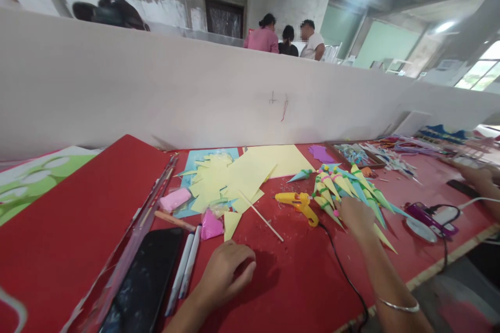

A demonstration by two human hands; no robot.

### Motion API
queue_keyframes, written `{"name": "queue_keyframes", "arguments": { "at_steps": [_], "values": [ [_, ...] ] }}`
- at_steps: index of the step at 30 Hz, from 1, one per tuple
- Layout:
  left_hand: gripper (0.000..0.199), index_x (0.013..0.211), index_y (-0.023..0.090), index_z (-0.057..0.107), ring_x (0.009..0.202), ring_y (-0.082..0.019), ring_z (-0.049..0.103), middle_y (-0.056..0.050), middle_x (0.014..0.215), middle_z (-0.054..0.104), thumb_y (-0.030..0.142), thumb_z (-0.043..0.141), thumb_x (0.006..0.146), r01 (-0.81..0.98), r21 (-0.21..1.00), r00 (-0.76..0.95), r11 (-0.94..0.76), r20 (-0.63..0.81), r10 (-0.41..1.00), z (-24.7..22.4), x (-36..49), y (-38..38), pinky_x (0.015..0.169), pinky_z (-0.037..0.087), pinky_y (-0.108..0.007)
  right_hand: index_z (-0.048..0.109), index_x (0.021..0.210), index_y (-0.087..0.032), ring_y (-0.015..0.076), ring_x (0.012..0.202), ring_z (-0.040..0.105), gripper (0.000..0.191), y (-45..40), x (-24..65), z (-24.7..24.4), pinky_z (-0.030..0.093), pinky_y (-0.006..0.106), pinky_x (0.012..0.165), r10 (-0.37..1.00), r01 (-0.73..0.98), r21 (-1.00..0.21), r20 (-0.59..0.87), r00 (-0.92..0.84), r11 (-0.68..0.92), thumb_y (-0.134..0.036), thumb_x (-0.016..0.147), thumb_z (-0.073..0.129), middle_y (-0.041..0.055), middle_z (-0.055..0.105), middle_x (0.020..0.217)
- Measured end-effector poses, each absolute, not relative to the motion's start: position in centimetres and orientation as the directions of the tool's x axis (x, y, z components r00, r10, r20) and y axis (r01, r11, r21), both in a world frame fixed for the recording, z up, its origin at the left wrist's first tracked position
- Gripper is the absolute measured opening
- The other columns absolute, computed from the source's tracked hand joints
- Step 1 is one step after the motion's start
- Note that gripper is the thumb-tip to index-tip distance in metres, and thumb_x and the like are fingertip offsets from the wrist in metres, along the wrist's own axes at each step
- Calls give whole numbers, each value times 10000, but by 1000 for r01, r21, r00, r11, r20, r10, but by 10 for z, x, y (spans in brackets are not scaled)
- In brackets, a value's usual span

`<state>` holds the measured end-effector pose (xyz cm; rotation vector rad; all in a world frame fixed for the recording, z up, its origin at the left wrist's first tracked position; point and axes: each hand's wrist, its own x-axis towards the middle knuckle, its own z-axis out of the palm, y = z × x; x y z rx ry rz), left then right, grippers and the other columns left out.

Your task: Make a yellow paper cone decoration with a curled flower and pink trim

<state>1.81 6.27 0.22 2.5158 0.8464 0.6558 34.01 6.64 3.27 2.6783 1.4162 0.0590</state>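
Note:
My left hand (230,270) rests on the red table with loosely curled fingers and nothing in them, just below a pale yellow paper triangle (232,224). My right hand (356,216) reaches to the pile of yellow and blue paper cones (361,187) with green trim; its fingertips are at the cones and blurred, so a grip cannot be made out. Between the hands lie a yellow glue gun (299,205) and a thin white stick (262,217). Yellow paper sheets (246,171) are heaped behind my left hand, beside a pink packet (212,224).
A black phone (144,281) and white markers (186,265) lie left of my left hand. The glue gun's black cord (344,265) runs to the front edge. A purple device (429,221) and another person's hand (476,177) are at right. A white partition (195,93) stands behind.

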Motion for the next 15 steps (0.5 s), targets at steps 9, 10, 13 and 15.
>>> {"name": "queue_keyframes", "arguments": {
  "at_steps": [9, 10, 13, 15],
  "values": [
    [193, 700, 191, 571, 544, -148, 537, -25, 603, 633, 177, 399, 786, 455, 459, 710, -763, 330, 622, -2, 21, 60, 552, 334, -257, 648, 858, -133, 300, 776, 644, 354, 51, 333, 57, 430, 336, 589, 800, 793, 146, -13, 600, -592, -366, 850, 382, 161, 677, 825],
    [196, 697, 188, 567, 540, -148, 537, -25, 600, 631, 175, 395, 791, 468, 434, 716, -770, 324, 618, -3, 22, 60, 547, 332, -256, 643, 875, -144, 295, 758, 645, 346, 49, 330, 61, 423, 328, 574, 798, 787, 147, 24, 602, -599, -367, 851, 379, 148, 680, 802],
    [203, 691, 182, 553, 535, -144, 538, -24, 600, 632, 160, 384, 801, 491, 384, 732, -782, 304, 609, -7, 23, 60, 542, 330, -254, 630, 916, -165, 285, 699, 640, 334, 48, 320, 76, 393, 308, 526, 813, 799, 149, 107, 572, -582, -376, 849, 380, 126, 681, 758],
    [187, 696, 183, 546, 542, -141, 543, -21, 613, 636, 148, 392, 796, 497, 376, 737, -782, 294, 609, -9, 24, 60, 544, 328, -252, 626, 943, -176, 265, 697, 636, 309, 55, 312, 88, 383, 294, 526, 864, 856, 123, 111, 491, -502, -352, 847, 392, 112, 683, 778]
  ]
}}
